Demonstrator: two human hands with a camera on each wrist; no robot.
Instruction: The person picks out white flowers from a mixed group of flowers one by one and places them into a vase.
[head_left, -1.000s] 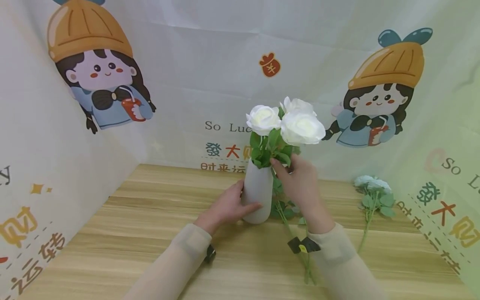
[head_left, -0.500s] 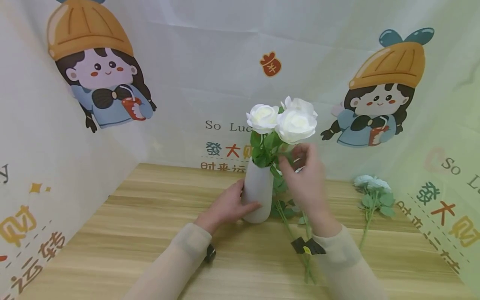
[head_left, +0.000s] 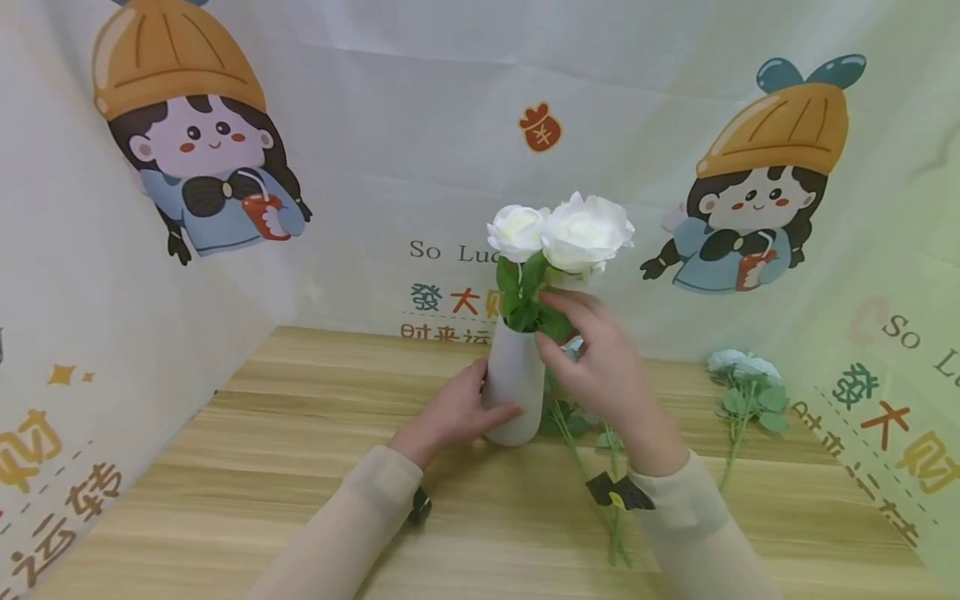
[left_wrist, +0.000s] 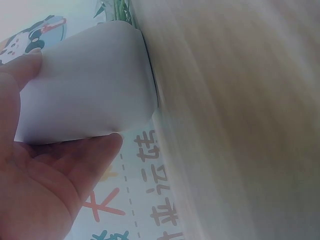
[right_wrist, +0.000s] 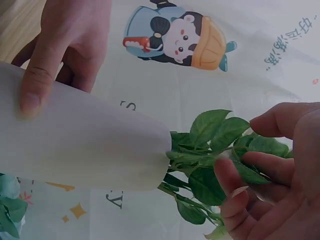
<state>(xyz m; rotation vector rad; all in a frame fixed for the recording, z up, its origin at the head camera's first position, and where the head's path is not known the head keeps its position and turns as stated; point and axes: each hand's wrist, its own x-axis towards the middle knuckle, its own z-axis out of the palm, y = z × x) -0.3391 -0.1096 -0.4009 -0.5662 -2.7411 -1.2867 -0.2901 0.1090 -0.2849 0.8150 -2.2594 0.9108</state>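
A tall white vase [head_left: 515, 383] stands on the wooden table with white roses [head_left: 587, 232] rising from its mouth. My left hand [head_left: 452, 414] grips the vase low down, thumb across the front; the left wrist view has its fingers [left_wrist: 95, 160] along the other side of the wall. At the vase's mouth, my right hand [head_left: 603, 358] has its fingers spread about the green leaves [head_left: 517, 292]. In the right wrist view, those fingertips touch the leaves [right_wrist: 207, 182] with a gap between thumb and fingers. Most of the stems are hidden inside the vase.
Pale blue flowers [head_left: 750, 375] on a green stem lie at the right of the table. More green stems [head_left: 615, 517] lie beside the vase, partly under the right forearm. A printed cloth [head_left: 360, 167] hangs behind and at both sides.
My right hand drew back from the leaves to the right, then came in again at the vase's mouth. The large roses have shifted left and now overlap more. The left hand keeps its grip.
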